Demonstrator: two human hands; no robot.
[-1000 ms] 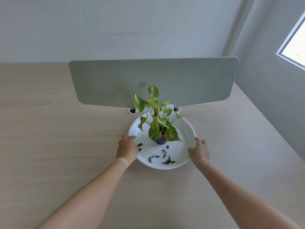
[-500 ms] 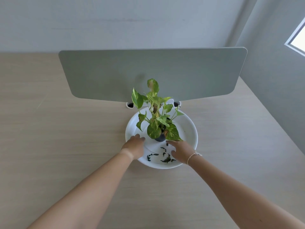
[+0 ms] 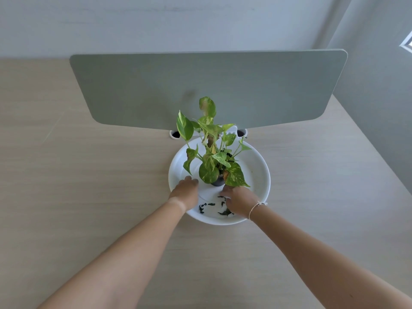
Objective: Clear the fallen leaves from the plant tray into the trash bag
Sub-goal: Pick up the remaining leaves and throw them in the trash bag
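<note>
Pale wood-grain desk (image 3: 78,175) across the whole lower view. Grey-green divider panel (image 3: 209,90) upright along its far edge, corners rounded. Two round cable holes, one (image 3: 175,134) left and one (image 3: 242,132) right, at the foot of the panel. Plain grey-blue wall (image 3: 156,23) behind, meeting a second wall (image 3: 374,85) at right. Sliver of bright window (image 3: 407,44) at far right; soft daylight throughout.

A: Camera position?
B: One head-worn wide-angle view, looking forward and down along both forearms onto the desk (image 3: 66,197).
A: Framing?
B: Tray (image 3: 256,161) centered at arm's reach; divider (image 3: 223,85) and wall behind it.
A: Overlap with other views?
B: No second view supplied.
</note>
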